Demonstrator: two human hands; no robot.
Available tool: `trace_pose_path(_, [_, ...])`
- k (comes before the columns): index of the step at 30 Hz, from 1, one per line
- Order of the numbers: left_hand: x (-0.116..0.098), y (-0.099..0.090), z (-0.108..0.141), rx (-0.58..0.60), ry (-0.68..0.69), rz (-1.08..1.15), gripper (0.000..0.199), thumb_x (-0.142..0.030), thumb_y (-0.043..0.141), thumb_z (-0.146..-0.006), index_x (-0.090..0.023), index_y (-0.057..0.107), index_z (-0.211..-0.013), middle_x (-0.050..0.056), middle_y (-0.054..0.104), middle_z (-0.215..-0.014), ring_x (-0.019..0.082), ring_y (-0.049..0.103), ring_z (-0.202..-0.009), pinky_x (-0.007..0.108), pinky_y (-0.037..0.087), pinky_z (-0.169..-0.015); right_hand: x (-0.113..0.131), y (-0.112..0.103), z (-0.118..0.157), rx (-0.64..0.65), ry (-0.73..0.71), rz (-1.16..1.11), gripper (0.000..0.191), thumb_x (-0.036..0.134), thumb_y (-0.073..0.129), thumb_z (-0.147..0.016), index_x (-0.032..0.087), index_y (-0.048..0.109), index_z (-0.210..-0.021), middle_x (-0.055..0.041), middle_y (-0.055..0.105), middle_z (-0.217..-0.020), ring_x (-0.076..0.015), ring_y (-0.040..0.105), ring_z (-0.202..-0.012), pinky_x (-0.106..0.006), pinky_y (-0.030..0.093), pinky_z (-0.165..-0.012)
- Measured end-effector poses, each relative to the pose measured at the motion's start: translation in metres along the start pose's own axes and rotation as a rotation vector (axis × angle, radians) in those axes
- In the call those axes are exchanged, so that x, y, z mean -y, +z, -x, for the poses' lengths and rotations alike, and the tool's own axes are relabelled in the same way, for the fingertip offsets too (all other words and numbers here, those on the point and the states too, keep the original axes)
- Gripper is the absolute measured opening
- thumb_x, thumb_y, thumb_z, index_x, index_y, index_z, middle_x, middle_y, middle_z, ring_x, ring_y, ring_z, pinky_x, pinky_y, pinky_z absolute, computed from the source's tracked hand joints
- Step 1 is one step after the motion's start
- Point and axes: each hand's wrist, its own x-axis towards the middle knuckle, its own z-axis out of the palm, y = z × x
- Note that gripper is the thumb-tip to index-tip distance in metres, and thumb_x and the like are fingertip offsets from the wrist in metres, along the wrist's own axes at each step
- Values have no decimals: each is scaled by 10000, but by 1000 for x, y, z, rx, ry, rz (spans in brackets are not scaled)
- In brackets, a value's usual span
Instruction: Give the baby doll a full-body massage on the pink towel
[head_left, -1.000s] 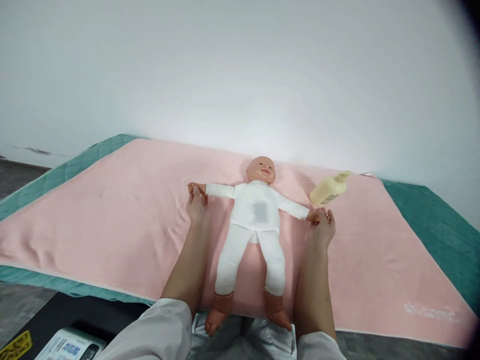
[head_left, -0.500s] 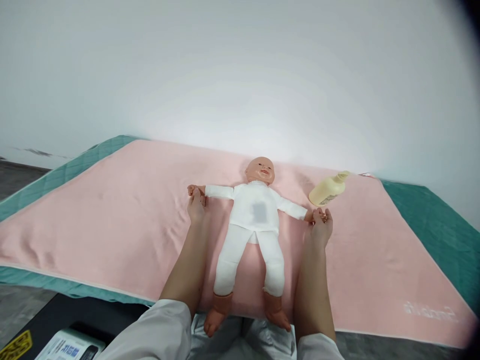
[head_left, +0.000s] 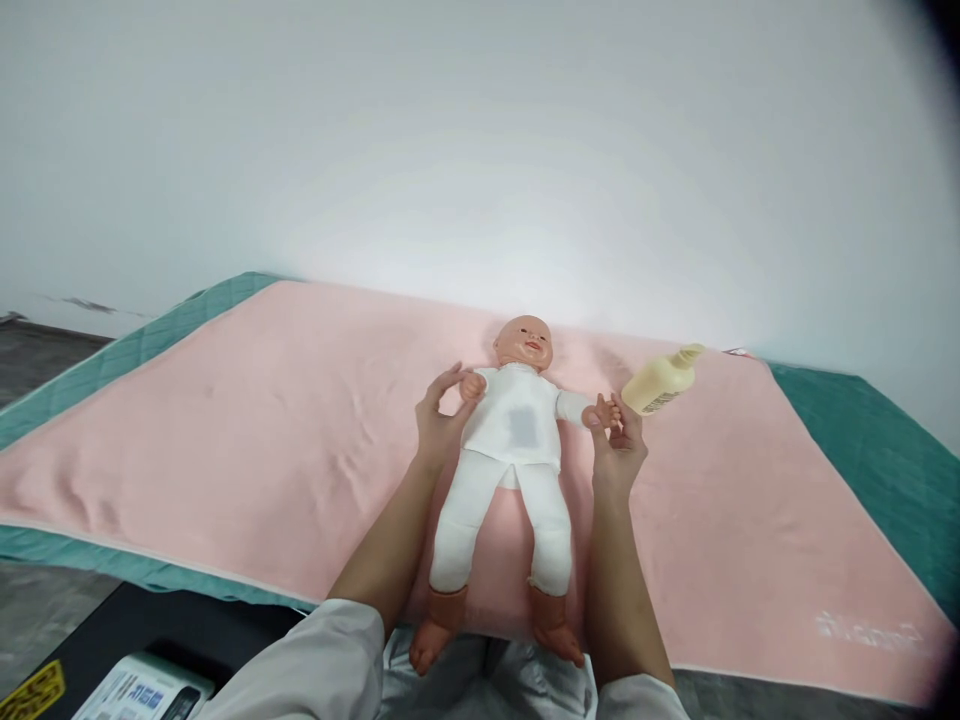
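A baby doll (head_left: 511, 440) with a white cloth body lies on its back, head away from me and feet toward me. My left hand (head_left: 439, 418) is closed on the doll's hand (head_left: 472, 387) on the left, which is drawn up beside the chest with that arm bent. On the other side, my right hand (head_left: 619, 452) grips the doll's other hand (head_left: 602, 411) between thumb and fingers, and that arm is partly bent. A pale yellow pump bottle (head_left: 658, 382) stands just beyond my right hand, appearing tilted in the view.
Under the doll is a pink blanket (head_left: 262, 430), spread over a green quilted cover (head_left: 877, 440). A white wall (head_left: 480, 150) rises behind. At lower left, a white and green device (head_left: 142, 690) rests on a black surface (head_left: 172, 625).
Both my hands have moved inward with the doll's hands. The doll's outstretched arms are now bent toward its chest, the left-side one more strongly. The bottle has stayed put.
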Motion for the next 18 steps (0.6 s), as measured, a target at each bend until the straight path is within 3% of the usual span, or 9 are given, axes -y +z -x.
trace_pose_path(3, [6, 1, 1, 248, 146, -135, 245, -246, 775, -726, -264, 721, -964, 42, 736, -1055, 264, 604, -1198, 486, 358, -1120, -4, -1, 2, 157, -116, 114, 361, 274, 724, -777, 225, 668, -1130, -43, 592, -1083, -194, 618, -1087, -425, 476, -1026])
trace_pose_path(6, [12, 0, -2, 409, 271, -261, 200, -252, 733, -762, -273, 726, -961, 35, 744, -1054, 264, 610, -1192, 488, 374, -1095, -3, 0, 6, 312, -172, 176, 321, 238, 723, -781, 238, 649, -1094, -27, 624, -1021, -175, 625, -996, -398, 505, -953])
trace_pose_path(13, [16, -4, -6, 554, 468, -411, 159, -200, 645, -827, -275, 703, -954, 8, 751, -1040, 215, 606, -1189, 445, 381, -1072, 4, 1, 9, 716, -352, 206, 144, 223, 663, -855, 296, 702, -972, -18, 725, -1008, -190, 641, -1014, -396, 530, -905])
trace_pose_path(18, [16, -4, -6, 614, 429, -437, 156, -207, 620, -835, -286, 713, -933, 7, 749, -1041, 212, 598, -1193, 456, 357, -1095, 0, 2, 8, 819, -398, 218, 161, 231, 667, -864, 332, 723, -976, 7, 749, -1004, -191, 666, -992, -418, 520, -926])
